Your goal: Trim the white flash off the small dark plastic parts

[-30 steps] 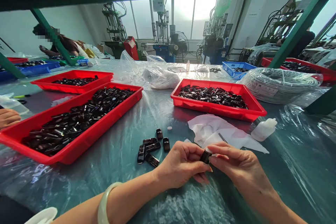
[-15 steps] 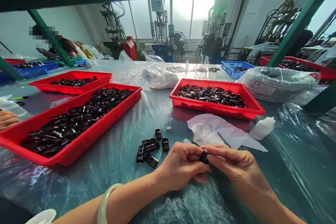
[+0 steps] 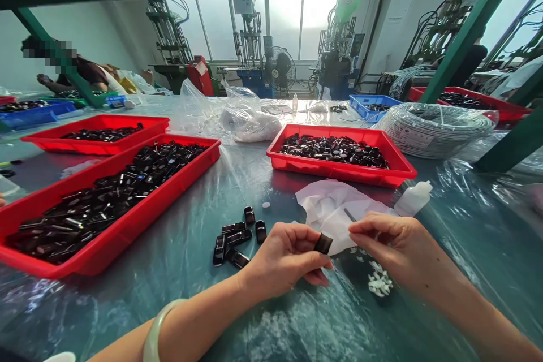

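Note:
Pinched between the fingers and thumb of my left hand (image 3: 288,257) is a small glossy black plastic piece (image 3: 323,244), tilted above the table. My right hand (image 3: 392,243) is apart from it, its thumb and fingertips closed at a thin grey metal tool (image 3: 349,215) that lies over a crumpled white sheet (image 3: 326,203). The fingers hide most of this tool. Beneath my right hand is a small heap of white bits (image 3: 379,281). Several more black pieces (image 3: 237,237) lie loose left of my left hand, with a white oval bit (image 3: 266,205) beyond them.
Red trays (image 3: 207,155) (image 3: 280,163) (image 3: 156,122) of black pieces stand left and ahead. A white squeeze bottle (image 3: 413,199) lies right of the sheet, before a wrapped cable coil (image 3: 436,133). Green posts (image 3: 462,45) frame the table. Another person (image 3: 80,70) sits far left.
My right hand has come off the black piece and moved right to the thin metal tool. The white heap has come into view. My left hand still holds the black piece.

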`<state>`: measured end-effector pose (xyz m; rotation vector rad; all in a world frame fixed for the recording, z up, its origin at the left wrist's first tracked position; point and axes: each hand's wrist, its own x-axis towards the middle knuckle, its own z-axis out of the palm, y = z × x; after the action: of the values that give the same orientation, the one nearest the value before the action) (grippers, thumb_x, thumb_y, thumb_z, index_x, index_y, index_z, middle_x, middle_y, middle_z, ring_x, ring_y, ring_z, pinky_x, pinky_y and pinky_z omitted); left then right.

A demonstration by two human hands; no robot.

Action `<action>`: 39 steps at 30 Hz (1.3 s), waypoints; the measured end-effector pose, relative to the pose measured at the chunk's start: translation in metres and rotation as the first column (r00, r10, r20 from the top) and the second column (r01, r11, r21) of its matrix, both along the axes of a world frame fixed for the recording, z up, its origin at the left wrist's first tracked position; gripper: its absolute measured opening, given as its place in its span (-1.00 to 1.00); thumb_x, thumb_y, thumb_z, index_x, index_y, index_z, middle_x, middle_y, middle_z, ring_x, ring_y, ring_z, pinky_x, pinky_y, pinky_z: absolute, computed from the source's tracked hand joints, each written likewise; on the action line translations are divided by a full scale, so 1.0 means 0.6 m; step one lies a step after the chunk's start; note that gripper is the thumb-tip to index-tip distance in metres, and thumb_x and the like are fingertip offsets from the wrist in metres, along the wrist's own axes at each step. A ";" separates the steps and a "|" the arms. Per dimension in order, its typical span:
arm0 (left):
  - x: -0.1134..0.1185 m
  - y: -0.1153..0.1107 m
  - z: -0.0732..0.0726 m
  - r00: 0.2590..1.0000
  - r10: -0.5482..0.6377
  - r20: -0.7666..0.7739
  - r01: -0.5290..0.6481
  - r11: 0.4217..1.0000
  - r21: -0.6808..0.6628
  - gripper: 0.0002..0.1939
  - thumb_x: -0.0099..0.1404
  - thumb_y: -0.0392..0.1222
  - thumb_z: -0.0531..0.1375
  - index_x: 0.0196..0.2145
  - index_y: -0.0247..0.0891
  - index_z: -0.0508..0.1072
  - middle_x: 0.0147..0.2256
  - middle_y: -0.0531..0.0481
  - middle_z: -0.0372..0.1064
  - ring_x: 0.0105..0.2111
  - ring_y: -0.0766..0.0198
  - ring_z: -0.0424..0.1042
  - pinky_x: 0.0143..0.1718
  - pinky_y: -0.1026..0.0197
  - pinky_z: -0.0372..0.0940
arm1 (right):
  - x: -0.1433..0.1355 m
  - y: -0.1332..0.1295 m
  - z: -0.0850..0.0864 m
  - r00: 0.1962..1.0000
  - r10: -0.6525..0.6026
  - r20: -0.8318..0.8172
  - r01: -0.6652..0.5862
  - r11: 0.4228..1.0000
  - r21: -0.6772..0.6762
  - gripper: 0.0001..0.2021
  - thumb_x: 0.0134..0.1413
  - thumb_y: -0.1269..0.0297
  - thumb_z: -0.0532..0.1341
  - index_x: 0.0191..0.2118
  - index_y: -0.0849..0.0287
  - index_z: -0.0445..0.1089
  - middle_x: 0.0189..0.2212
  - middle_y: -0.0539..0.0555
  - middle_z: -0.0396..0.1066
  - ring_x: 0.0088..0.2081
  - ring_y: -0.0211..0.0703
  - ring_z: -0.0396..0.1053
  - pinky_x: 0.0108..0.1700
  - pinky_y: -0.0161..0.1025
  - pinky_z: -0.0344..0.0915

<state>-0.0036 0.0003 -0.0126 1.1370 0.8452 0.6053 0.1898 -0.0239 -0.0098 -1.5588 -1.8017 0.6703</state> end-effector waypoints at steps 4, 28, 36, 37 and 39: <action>-0.001 -0.001 -0.002 0.999 0.000 -0.044 0.000 1.000 -0.011 -0.83 0.00 -0.24 0.29 -0.42 -0.38 0.46 -0.51 -0.05 0.46 -0.59 0.34 0.44 -0.55 0.37 0.33 | 0.030 0.010 -0.006 0.959 0.031 0.282 0.003 0.993 -0.118 -0.81 -0.17 0.40 0.15 -0.66 0.14 0.43 -0.75 -0.02 0.31 -0.66 -0.26 0.18 -0.61 -0.31 0.04; 0.000 -0.005 -0.010 0.986 -0.155 -0.057 0.153 0.988 -0.038 -0.84 -0.02 -0.30 0.29 -0.42 -0.36 0.42 -0.55 0.07 0.38 -0.60 0.40 0.39 -0.52 0.37 0.33 | -0.033 -0.009 0.002 0.832 -0.029 -0.554 -0.129 0.961 -0.245 -0.88 -0.23 0.23 0.33 -0.52 0.16 0.53 -0.51 0.07 0.49 -0.43 -0.18 0.38 -0.37 -0.28 0.29; -0.002 -0.003 -0.015 0.990 -0.139 -0.002 0.138 0.989 -0.054 -0.81 -0.03 -0.31 0.29 -0.39 -0.37 0.43 -0.54 0.04 0.40 -0.59 0.38 0.40 -0.52 0.35 0.33 | -0.032 -0.015 0.004 0.900 0.119 -0.420 -0.157 0.986 -0.058 -0.88 -0.04 0.29 0.24 -0.46 0.10 0.55 -0.46 0.05 0.49 -0.39 -0.17 0.41 -0.34 -0.29 0.29; -0.002 -0.004 -0.014 0.991 -0.136 0.001 0.136 0.989 -0.055 -0.81 -0.03 -0.31 0.29 -0.39 -0.37 0.44 -0.54 0.03 0.40 -0.59 0.38 0.40 -0.52 0.35 0.33 | -0.032 -0.015 0.004 0.896 0.118 -0.427 -0.159 0.985 -0.062 -0.88 -0.05 0.28 0.24 -0.46 0.10 0.55 -0.46 0.05 0.49 -0.39 -0.16 0.41 -0.35 -0.29 0.29; -0.002 -0.004 -0.013 0.990 -0.138 0.002 0.138 0.989 -0.054 -0.81 -0.03 -0.31 0.29 -0.39 -0.38 0.44 -0.53 0.03 0.41 -0.59 0.38 0.40 -0.53 0.36 0.32 | -0.032 -0.013 0.002 0.890 0.107 -0.443 -0.157 0.985 -0.078 -0.87 -0.05 0.26 0.24 -0.45 0.12 0.55 -0.46 0.07 0.50 -0.39 -0.14 0.41 -0.35 -0.27 0.30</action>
<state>-0.0051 -0.0021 -0.0206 1.1368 0.7728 0.4649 0.1705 -0.0320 -0.0089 -1.2317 -1.5549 1.1082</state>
